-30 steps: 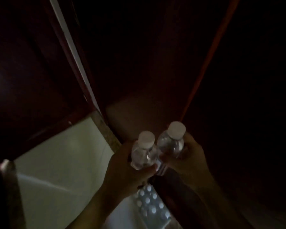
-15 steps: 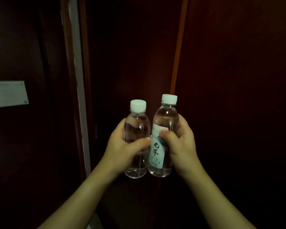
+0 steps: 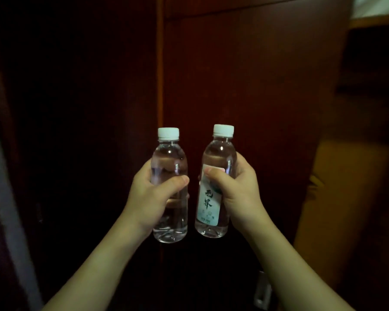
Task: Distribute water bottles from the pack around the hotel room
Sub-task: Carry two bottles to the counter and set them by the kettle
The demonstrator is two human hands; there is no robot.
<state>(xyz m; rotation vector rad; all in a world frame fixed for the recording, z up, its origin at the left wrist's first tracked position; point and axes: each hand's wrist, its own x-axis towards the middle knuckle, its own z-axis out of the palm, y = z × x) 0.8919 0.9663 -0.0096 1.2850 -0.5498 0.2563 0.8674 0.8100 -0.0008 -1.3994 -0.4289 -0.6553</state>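
Observation:
Two small clear water bottles with white caps are held upright at chest height in the head view. My left hand [image 3: 151, 196] grips the left water bottle [image 3: 169, 158] around its middle; its label faces away. My right hand [image 3: 236, 189] grips the right water bottle [image 3: 216, 153], whose pale label with dark characters faces me. A narrow gap separates the two bottles. The pack is out of view.
Dark reddish wooden panels [image 3: 245, 75] stand close in front, with a vertical seam [image 3: 159, 63] between them. A lighter wooden surface [image 3: 346, 198] shows at the right, and a pale strip [image 3: 0, 176] runs down the left edge. The room is dim.
My view has lifted from the floor and the pack to the wooden panels. Both hands have raised the bottles upright, and the bottles, touching before, now stand slightly apart.

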